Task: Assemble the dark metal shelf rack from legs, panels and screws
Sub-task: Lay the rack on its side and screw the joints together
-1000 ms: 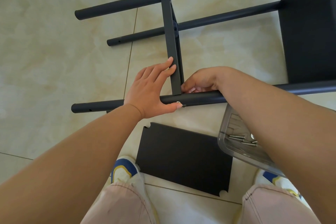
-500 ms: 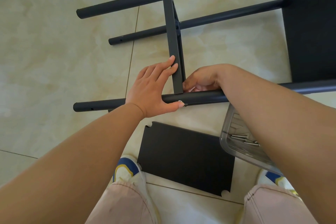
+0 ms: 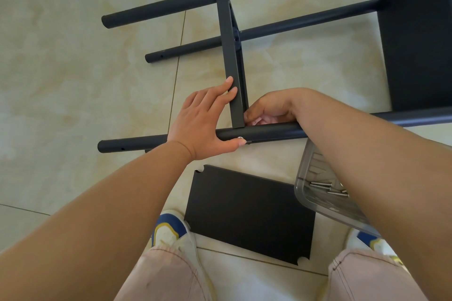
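The dark rack lies on its side on the tiled floor. A narrow panel [image 3: 231, 56] stands edge-on between the far leg [image 3: 171, 6] and the near leg [image 3: 269, 132]. My left hand [image 3: 200, 122] lays straight fingers against that panel, and its thumb presses a silver screw head [image 3: 241, 138] in the near leg. My right hand [image 3: 271, 107] is curled behind the near leg. Its fingertips pinch at the panel's lower corner, and whatever lies between them is hidden. A loose dark panel [image 3: 249, 212] lies flat by my feet.
A clear plastic box [image 3: 315, 203] with several screws [image 3: 320, 184] sits under my right forearm. A mounted wide panel [image 3: 420, 32] fills the upper right. Another leg [image 3: 293, 24] lies on the tiles. My shoes [image 3: 168, 230] touch the loose panel's near edge.
Both hands stay at the same joint; only the view has shifted slightly.
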